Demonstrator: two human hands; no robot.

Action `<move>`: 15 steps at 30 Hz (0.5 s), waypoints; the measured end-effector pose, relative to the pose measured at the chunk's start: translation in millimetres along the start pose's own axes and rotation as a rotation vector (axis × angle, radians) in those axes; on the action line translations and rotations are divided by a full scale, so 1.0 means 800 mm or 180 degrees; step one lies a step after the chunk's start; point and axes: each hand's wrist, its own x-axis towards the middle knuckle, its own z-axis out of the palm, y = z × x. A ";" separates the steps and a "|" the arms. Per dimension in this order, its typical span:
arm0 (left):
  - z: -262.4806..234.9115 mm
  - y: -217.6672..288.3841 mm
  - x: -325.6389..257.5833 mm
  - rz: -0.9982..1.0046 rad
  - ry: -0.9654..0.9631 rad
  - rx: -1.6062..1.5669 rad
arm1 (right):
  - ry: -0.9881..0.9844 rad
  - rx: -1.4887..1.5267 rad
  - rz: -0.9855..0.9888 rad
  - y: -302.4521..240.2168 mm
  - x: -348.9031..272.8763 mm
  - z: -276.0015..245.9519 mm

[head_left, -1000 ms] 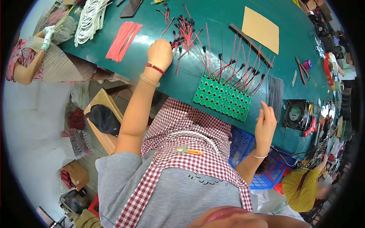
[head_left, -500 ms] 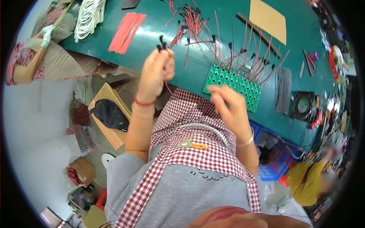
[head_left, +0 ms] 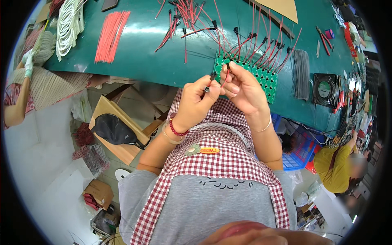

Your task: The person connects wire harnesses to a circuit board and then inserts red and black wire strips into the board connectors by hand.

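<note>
My left hand (head_left: 192, 103) is closed around several connector leads, whose black plugs (head_left: 207, 88) poke out past the thumb and fingers. Close beside it, my right hand (head_left: 248, 92) pinches the black plug of one red-and-black connector lead (head_left: 227, 76) between thumb and fingertips. Both hands hover at the table's near edge, in front of a green circuit board panel (head_left: 267, 83) that they partly cover. Along the panel's far side, red and black wires with black plugs (head_left: 265, 51) stand up or lean over. Loose connector leads (head_left: 190, 14) lie in a pile farther back.
On the green table (head_left: 155, 61) lie a bundle of red wires (head_left: 112, 37), grey wires (head_left: 301, 73), a black fan (head_left: 325, 90), pliers (head_left: 323, 41) and white cable coils (head_left: 70, 26). A co-worker's gloved hand (head_left: 27, 63) is at far left. A blue crate (head_left: 297, 153) stands below.
My left hand has come right and down with its connector leads, up to my right hand. My right hand, blurred before, now pinches one lead's plug. The whole view has shifted slightly.
</note>
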 end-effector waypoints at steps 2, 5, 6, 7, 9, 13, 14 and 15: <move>0.007 -0.001 0.001 -0.0316 0.0024 -0.0601 | -0.0135 -0.0071 -0.0220 0.004 -0.012 0.003; 0.003 -0.010 0.004 -0.0366 -0.0154 -0.0068 | 0.0318 -0.2196 -0.1181 0.007 -0.030 0.015; 0.005 -0.010 0.004 -0.0383 -0.0163 -0.0080 | 0.0338 -0.2194 -0.1171 0.006 -0.032 0.017; 0.008 -0.009 0.005 -0.0425 -0.0079 -0.0101 | 0.0510 -0.2394 -0.1316 0.005 -0.033 0.017; 0.004 -0.009 0.005 -0.0415 -0.0089 0.0122 | 0.0617 -0.2413 -0.1349 -0.002 -0.033 0.006; -0.003 -0.016 0.002 -0.0423 -0.0074 -0.0056 | 0.0345 -0.2725 -0.1318 0.011 -0.025 0.008; -0.005 -0.014 0.004 -0.0431 -0.0159 0.0091 | 0.0343 -0.2729 -0.1298 0.010 -0.025 0.006; -0.007 -0.012 0.006 -0.0439 -0.0243 0.0238 | 0.0440 -0.3043 -0.1407 0.007 -0.024 0.003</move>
